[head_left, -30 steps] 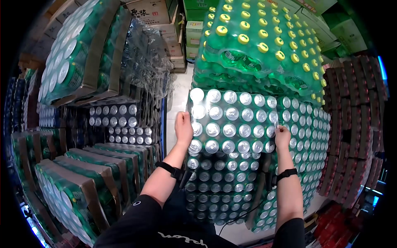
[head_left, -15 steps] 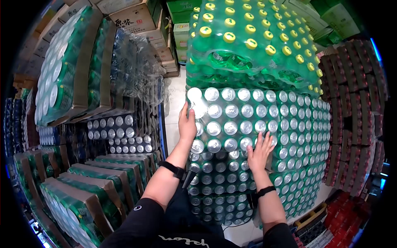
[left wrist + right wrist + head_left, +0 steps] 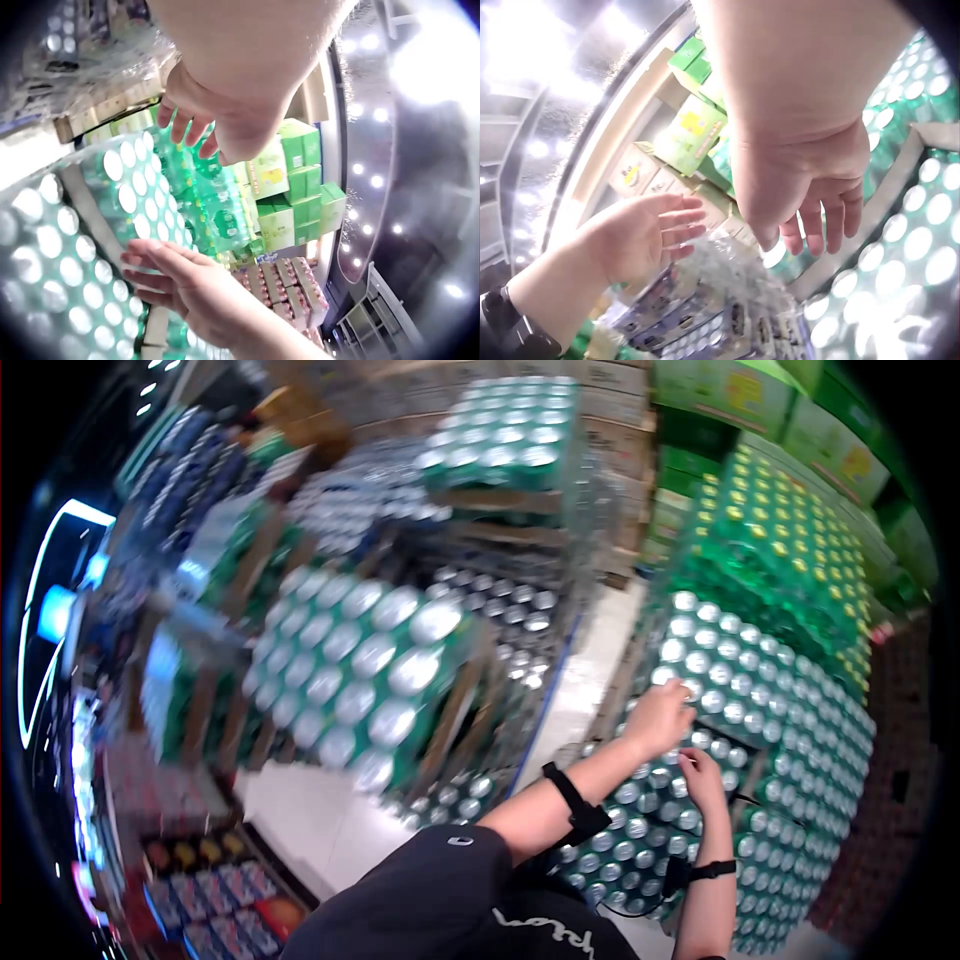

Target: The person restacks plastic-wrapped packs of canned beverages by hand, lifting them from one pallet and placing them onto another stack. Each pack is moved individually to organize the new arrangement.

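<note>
My left hand (image 3: 662, 717) hovers over the stacked shrink-wrapped packs of green cans (image 3: 735, 712), whose silver tops face up. A little nearer to my body is my right hand (image 3: 703, 775), over the same stack. Both hold nothing. In the left wrist view, the left hand (image 3: 206, 124) has its fingers loosely bent, and the right one below it has its fingers stretched out. Relaxed fingers also show on the right hand (image 3: 810, 191) in the right wrist view. Behind the cans stand packs of green bottles (image 3: 770, 560) with yellow caps.
To the left, more green can packs (image 3: 345, 670) in cardboard trays are stacked, blurred in the head view. A strip of pale floor (image 3: 575, 710) runs between the stacks. Green cartons (image 3: 735, 395) rise at the back right. Boxed goods (image 3: 215, 895) lie at the lower left.
The head view has swung left, so the can stack now sits at the right. Both hands have come off the top can pack and are closer together.
</note>
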Tool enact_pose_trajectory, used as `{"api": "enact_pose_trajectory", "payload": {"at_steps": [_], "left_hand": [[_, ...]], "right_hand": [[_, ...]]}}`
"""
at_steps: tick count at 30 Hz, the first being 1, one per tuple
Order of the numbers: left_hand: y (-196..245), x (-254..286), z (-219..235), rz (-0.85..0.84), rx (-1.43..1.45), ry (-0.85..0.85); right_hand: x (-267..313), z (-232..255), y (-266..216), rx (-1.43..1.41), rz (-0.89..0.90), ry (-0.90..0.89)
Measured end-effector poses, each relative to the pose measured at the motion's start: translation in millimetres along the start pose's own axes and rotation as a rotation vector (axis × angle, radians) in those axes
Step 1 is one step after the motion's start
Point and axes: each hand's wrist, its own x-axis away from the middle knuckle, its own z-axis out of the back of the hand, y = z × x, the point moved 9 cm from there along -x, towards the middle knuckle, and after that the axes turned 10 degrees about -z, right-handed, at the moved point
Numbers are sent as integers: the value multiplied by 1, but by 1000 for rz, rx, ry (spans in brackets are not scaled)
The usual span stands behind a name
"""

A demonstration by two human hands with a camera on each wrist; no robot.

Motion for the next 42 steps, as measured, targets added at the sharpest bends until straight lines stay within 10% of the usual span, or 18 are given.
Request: {"api": "enact_pose_trajectory", "payload": {"at_steps": [8,17,27,42], "left_hand": [[146,182,165,-49,-184,-64],[153,301,390,194,-705,41],[61,302,602,324,-792,291],[-201,220,664,650,-235,231]], "right_hand": [[182,-73,-85,58,197,-247],[278,-97,-170,88,309,-345],[254,-172,-291,-440,145,-564],[147,-220,-348,-815,-150,-478]]}}
